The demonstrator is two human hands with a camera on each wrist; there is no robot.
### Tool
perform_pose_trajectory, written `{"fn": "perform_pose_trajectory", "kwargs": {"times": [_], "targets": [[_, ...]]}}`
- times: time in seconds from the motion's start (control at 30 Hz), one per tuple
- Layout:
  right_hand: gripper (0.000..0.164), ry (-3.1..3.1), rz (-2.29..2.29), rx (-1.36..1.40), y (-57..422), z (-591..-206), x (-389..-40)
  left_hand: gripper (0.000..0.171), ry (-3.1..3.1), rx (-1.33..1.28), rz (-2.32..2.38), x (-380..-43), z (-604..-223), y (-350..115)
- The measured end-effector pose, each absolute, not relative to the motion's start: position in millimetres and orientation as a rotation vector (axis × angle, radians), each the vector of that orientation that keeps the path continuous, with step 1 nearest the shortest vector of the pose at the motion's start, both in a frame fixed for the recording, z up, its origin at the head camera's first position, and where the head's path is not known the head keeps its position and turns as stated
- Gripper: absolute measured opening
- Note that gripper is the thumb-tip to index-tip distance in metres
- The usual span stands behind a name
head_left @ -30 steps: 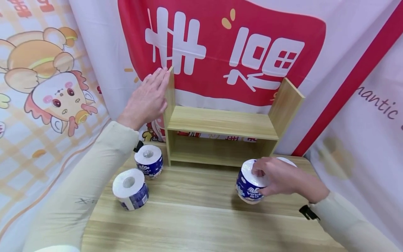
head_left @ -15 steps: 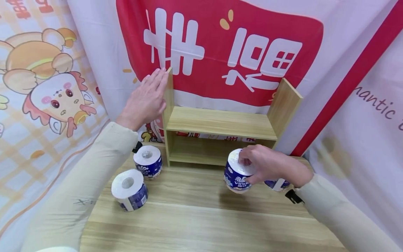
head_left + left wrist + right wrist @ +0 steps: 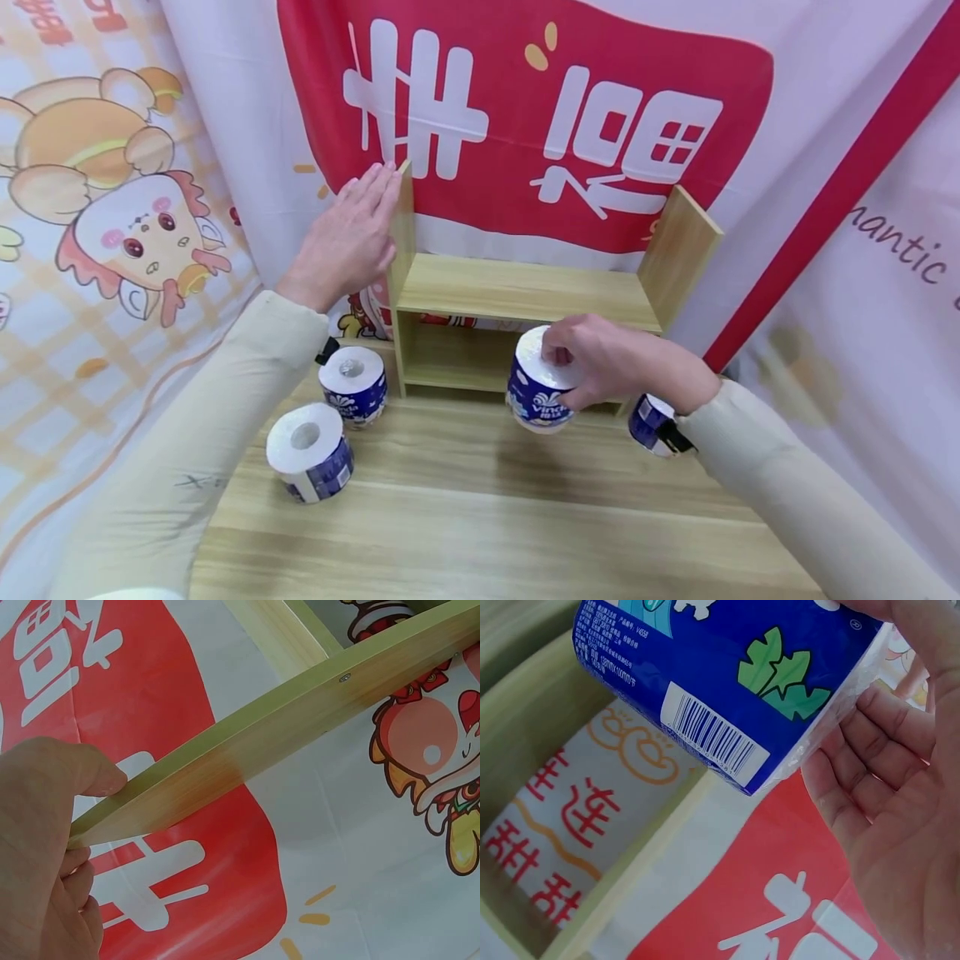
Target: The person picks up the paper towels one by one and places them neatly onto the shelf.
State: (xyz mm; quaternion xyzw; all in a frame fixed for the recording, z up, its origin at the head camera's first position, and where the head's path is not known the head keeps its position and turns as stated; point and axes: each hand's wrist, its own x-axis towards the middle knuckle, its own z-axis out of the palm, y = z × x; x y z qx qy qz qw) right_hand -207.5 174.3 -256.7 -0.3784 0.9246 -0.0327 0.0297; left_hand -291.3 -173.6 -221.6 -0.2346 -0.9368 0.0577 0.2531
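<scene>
My right hand [image 3: 600, 358] holds a blue-and-white toilet roll [image 3: 538, 400] above the table, in front of the shelf's lower right part. Its fingers reach over the white top and the thumb lies against the wrapper. The right wrist view shows the roll's barcode side [image 3: 712, 739] beside the hand [image 3: 900, 795]. At the shelf [image 3: 525, 292], my left hand [image 3: 345, 229] is on the upper left side panel. In the left wrist view, thumb and fingers of that hand [image 3: 52, 832] lie on either side of the panel [image 3: 225, 776], pinching its end.
Two toilet rolls stand on the table [image 3: 480, 542] at left, one roll [image 3: 352, 387] near the shelf and another roll [image 3: 310, 454] further forward. One more roll [image 3: 651, 421] is at right, partly behind the right wrist. Printed cloth [image 3: 540, 100] hangs behind and on both sides.
My right hand has carried its toilet roll leftward and up, toward the shelf, uncovering more of the roll behind it at right. The left hand stays on the panel.
</scene>
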Motion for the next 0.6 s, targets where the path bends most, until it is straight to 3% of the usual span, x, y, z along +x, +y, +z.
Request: {"fn": "perform_pose_trajectory", "kwargs": {"times": [0.6], "targets": [[0.046,2.867,-0.070,-1.219,138,-216,-226,0.090,-2.564,-0.629,0.124,-292,-222,-173]]}}
